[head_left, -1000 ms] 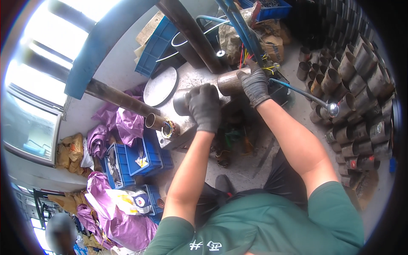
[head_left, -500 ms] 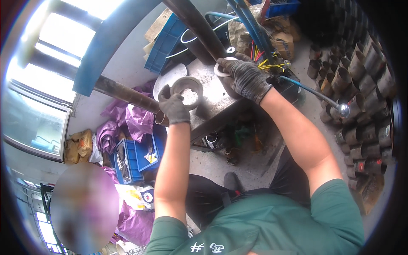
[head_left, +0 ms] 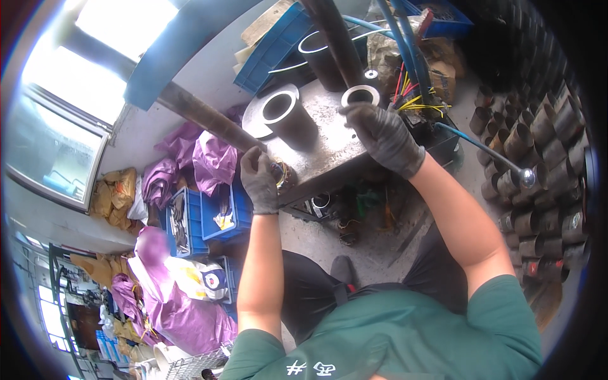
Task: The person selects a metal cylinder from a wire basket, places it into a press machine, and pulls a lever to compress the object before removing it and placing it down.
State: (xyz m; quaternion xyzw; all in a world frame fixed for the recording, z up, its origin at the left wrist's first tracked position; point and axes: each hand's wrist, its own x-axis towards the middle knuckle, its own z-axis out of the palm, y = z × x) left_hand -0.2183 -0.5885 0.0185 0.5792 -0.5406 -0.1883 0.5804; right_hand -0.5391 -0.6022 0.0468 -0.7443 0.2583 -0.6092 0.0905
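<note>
Both my hands wear dark grey gloves. My left hand (head_left: pixel 258 183) is raised at the near left corner of the metal worktable (head_left: pixel 332 136), fingers curled inward. Beside it is a small open tube end (head_left: pixel 284 172). My right hand (head_left: pixel 387 140) is closed, its curled fingers overlapping the near rim of a thick-walled metal tube (head_left: pixel 375 95). Whatever either hand holds is hidden. Between them a wider thick-walled tube (head_left: pixel 297 130) stands upright with a bright, flat top rim. A round metal plate (head_left: pixel 254 121) lies behind it.
A dark pipe (head_left: pixel 202 117) slants down toward my left hand. Another dark post (head_left: pixel 332 38) rises behind the table. A blue lever with a ball end (head_left: pixel 525 177) juts out at right. Stacked tubes (head_left: pixel 519 139) fill the right side. Blue bins (head_left: pixel 221 215) and purple bags (head_left: pixel 215 161) are at left.
My left hand has come off the wide tube's rim and moved down toward the table's near corner. The right hand has drawn back slightly, baring more of its tube's rim. The view has shifted.
</note>
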